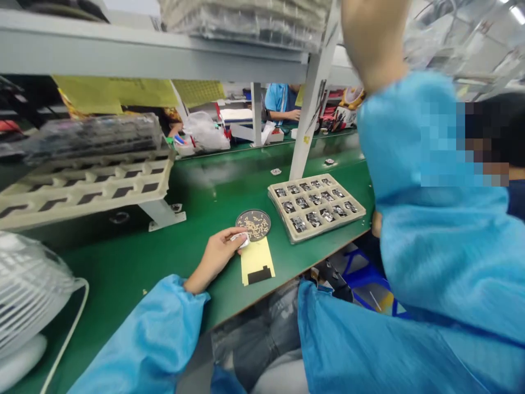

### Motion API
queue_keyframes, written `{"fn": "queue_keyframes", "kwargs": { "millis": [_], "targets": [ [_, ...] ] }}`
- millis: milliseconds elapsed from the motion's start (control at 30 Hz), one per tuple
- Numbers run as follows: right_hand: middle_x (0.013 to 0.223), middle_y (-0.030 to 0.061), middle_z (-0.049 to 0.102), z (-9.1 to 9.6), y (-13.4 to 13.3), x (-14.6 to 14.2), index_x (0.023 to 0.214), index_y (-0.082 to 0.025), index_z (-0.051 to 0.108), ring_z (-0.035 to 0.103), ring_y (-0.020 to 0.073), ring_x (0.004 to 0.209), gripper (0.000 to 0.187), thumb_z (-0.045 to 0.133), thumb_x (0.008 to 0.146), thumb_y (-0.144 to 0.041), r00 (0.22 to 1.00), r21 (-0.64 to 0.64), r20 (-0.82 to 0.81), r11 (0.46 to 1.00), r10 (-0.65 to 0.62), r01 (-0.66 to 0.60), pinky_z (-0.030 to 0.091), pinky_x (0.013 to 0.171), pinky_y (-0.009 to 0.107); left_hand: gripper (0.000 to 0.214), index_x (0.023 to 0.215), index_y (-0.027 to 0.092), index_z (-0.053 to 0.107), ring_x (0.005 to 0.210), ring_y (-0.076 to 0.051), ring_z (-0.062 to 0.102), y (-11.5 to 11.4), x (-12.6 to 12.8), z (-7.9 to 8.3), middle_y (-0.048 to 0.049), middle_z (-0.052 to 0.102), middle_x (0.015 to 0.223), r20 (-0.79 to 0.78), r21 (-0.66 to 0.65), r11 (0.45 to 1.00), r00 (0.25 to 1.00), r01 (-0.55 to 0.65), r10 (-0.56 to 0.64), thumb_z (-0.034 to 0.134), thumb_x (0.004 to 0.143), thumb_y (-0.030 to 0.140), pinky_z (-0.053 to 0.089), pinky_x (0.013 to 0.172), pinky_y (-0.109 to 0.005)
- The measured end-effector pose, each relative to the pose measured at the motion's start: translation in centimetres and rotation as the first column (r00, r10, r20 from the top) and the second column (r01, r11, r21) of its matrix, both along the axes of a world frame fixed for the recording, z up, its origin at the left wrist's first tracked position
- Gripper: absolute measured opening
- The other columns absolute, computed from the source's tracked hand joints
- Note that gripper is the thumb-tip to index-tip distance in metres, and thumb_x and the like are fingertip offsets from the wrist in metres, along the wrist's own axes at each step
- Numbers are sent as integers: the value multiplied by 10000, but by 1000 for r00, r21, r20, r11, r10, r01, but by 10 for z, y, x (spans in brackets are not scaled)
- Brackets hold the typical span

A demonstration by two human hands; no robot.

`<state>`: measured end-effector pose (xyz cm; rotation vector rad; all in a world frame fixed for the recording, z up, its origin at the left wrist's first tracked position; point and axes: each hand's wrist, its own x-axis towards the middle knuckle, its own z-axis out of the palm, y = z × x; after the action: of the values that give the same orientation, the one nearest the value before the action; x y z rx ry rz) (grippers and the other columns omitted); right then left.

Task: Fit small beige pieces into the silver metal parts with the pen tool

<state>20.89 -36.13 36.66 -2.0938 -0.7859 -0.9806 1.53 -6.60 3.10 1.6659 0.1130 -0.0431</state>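
Observation:
My left hand point(219, 253) rests on the green bench with its fingers pinched on a small white piece point(241, 239). Just beyond it lies a round dark dish point(253, 224) of small brass parts, and below that a yellow sheet point(256, 260) with a black patch at its lower edge. My right arm in a blue sleeve is raised high toward the upper shelf; only the wrist and heel of my right hand point(371, 33) show, and the fingers leave the frame at the top. A beige tray point(315, 206) of small metal parts sits to the right.
An empty beige moulded tray point(82, 189) lies at the left under stacked clear trays point(94, 137). A white fan point(28, 295) stands at the near left. A white shelf post point(307, 120) rises behind the parts tray. Another person in blue works at the far bench point(283, 101).

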Motion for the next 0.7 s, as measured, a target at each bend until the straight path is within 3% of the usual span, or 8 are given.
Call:
{"fn": "queue_keyframes", "kwargs": {
  "millis": [33, 67, 133, 200, 233, 333, 567, 700],
  "targets": [
    [1191, 110, 695, -46, 1, -17, 1110, -129, 670, 634, 203, 1204, 320, 422, 1099, -331, 992, -68, 107, 994, -74, 81, 463, 1064, 370, 522, 1086, 123, 792, 606, -134, 613, 0, 0, -2, -71, 755, 790, 0, 11, 1000, 1000, -2, 2, 884, 724, 488, 442, 504, -203],
    [1071, 115, 731, -94, 2, -34, 1059, -127, 704, 674, 209, 1050, 239, 520, 1044, -279, 992, -215, 68, 970, -102, 115, 505, 994, 379, 501, 1076, 131, 801, 641, -145, 639, 0, 0, -4, -81, 773, 838, 7, 16, 1000, 1000, -3, 3, 886, 724, 477, 477, 536, -213],
    [901, 68, 772, -186, 1, -59, 877, -177, 763, 700, 208, 838, 90, 714, 907, -246, 994, -419, -105, 908, -28, -18, 550, 799, 345, 473, 1063, 145, 810, 721, -165, 685, 0, -1, -8, -96, 798, 939, 25, 10, 1000, 1000, 0, 0, 896, 716, 454, 534, 617, -232],
    [863, 56, 788, -254, -2, -67, 874, -207, 790, 714, 225, 791, 90, 764, 883, -292, 974, -488, -225, 868, -22, -93, 547, 724, 343, 462, 1060, 153, 810, 776, -177, 710, -1, -1, -11, -106, 806, 1001, 30, -16, 1000, 999, 13, -13, 902, 713, 443, 561, 668, -244],
    [894, 70, 794, -276, -4, -66, 893, -211, 796, 720, 249, 829, 152, 753, 903, -356, 949, -505, -309, 857, -65, -106, 541, 738, 358, 457, 1050, 153, 809, 785, -182, 715, -2, -1, -12, -109, 807, 1006, 27, -31, 999, 999, 18, -17, 903, 713, 448, 566, 671, -248],
    [881, 70, 792, -299, -7, -48, 912, -227, 799, 714, 261, 823, 255, 687, 951, -452, 850, -514, -501, 846, -161, -143, 507, 721, 359, 445, 984, 146, 808, 772, -188, 710, -4, -1, -11, -109, 805, 964, 17, -67, 998, 1000, 13, -11, 894, 712, 488, 571, 637, -256],
    [794, 46, 761, -291, -8, -23, 887, -227, 782, 665, 230, 693, 145, 761, 860, -368, 786, -532, -591, 820, -179, -213, 460, 648, 350, 445, 877, 145, 798, 599, -143, 614, -6, -2, -2, -61, 753, 767, 18, -66, 998, 1000, 10, -9, 868, 726, 558, 530, 548, -253],
    [764, 36, 744, -292, -5, -24, 845, -223, 735, 658, 220, 677, 116, 776, 801, -323, 699, -503, -672, 842, -242, -192, 461, 614, 339, 437, 843, 139, 790, 550, -134, 576, -7, -2, 2, -47, 716, 697, -5, -66, 998, 1000, 4, -4, 863, 728, 555, 511, 536, -260]
  ]
}}
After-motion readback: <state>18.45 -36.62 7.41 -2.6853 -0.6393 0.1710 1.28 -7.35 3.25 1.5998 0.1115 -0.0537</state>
